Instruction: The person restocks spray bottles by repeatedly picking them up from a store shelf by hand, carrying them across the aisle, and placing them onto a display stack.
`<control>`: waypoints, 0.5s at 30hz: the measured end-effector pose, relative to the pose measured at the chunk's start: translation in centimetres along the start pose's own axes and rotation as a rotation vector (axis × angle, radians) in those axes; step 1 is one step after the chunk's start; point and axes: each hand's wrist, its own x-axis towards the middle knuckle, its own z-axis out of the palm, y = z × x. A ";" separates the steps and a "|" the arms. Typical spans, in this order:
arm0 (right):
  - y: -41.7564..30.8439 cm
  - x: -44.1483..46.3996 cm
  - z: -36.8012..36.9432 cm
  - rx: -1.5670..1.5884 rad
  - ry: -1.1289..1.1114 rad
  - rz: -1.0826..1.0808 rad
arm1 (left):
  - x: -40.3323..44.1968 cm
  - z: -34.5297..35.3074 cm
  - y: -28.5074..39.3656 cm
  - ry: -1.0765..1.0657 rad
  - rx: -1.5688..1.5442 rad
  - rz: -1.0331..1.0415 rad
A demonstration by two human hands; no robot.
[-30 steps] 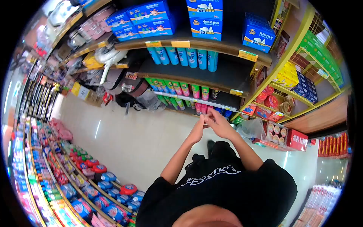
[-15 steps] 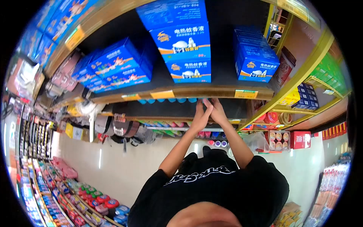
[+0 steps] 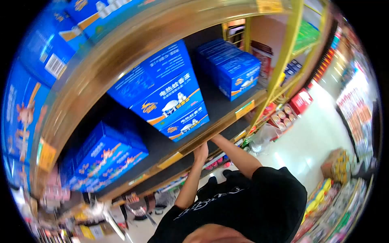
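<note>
My left hand reaches under the front edge of a wooden shelf, and its fingers are hidden there. Beside it, my right hand goes under the same edge, with only the back of the hand and wrist showing. Whether either hand holds anything cannot be seen. On the shelf above stand stacked blue boxes with white lettering. More blue boxes sit to the right, and another blue group to the left.
A higher shelf curves overhead, carrying large blue boxes. Yellow metal racking stands on the right. Tins in a tray and a red box are near the floor. Packaged goods line the lower right.
My view has tilted and moved nearer the shelf, so the boxes look larger and slanted. My hands have gone deeper under the shelf edge, and the blue row seen there before is hidden.
</note>
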 end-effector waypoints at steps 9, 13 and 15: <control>-8.8 -7.8 -4.2 0.235 0.341 0.312 | -4.0 1.8 -4.0 0.016 -0.139 0.424; -10.5 -12.1 -6.6 0.283 0.439 0.352 | -7.2 3.7 -4.7 -0.064 -0.148 0.569; -11.6 -14.2 -8.7 0.304 0.475 0.371 | -8.8 4.9 -4.6 -0.100 -0.097 0.658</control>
